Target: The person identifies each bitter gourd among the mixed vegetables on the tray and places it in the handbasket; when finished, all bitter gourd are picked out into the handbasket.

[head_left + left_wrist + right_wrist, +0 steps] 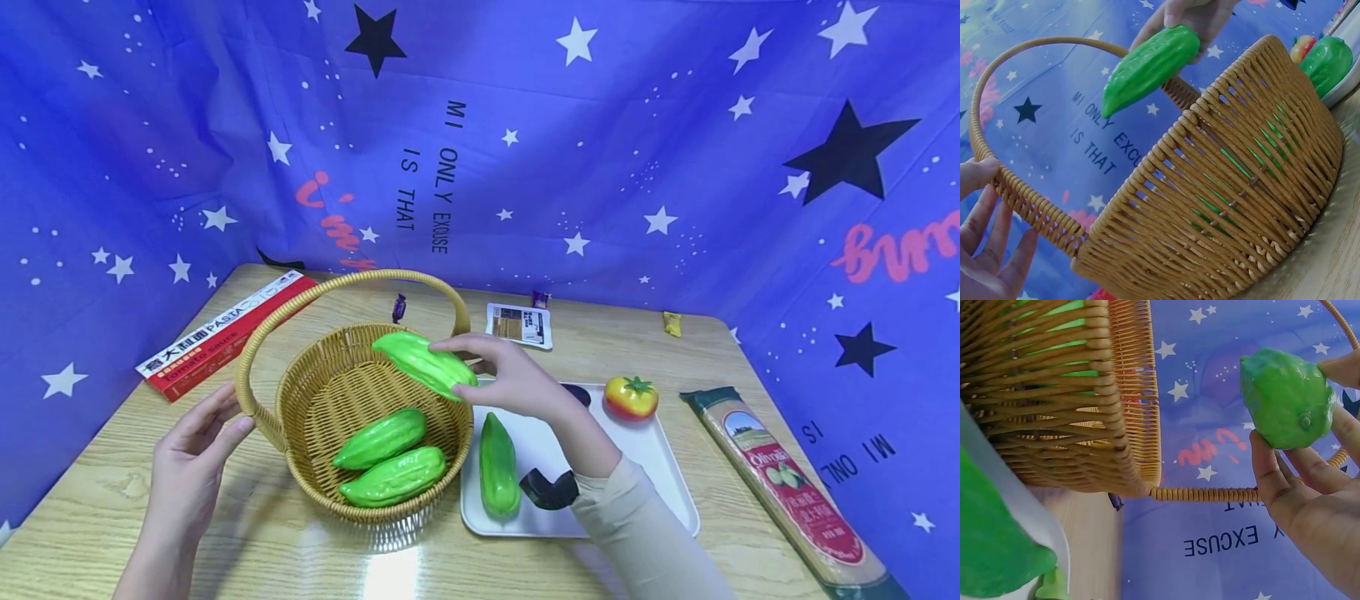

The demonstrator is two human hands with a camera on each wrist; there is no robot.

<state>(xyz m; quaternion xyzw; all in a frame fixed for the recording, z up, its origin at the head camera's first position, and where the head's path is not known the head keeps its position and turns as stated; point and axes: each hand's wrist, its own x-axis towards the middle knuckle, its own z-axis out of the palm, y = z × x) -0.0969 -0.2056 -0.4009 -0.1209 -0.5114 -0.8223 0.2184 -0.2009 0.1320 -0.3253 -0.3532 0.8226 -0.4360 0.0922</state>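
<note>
My right hand (510,375) holds a bumpy green bitter melon (423,362) over the right back part of a round wicker basket (288,392). In the right wrist view, thumb and fingertips grip that bitter melon (1288,400) by its sides, blunt end towards the camera. Two more bitter melons (393,477) lie side by side inside the basket. My left hand (191,458) is at the left foot of the basket's arched handle (258,350). The left wrist view has its thumb on one side of the handle (1035,200) and fingers on the other.
Right of the basket, a white tray (675,492) bears a darker green vegetable (498,467), a red-yellow tomato (631,398) and a dark object (576,393) half hidden by my arm. A pasta box (225,337) lies left, a pasta bag (795,492) right. Small packets (519,325) lie behind.
</note>
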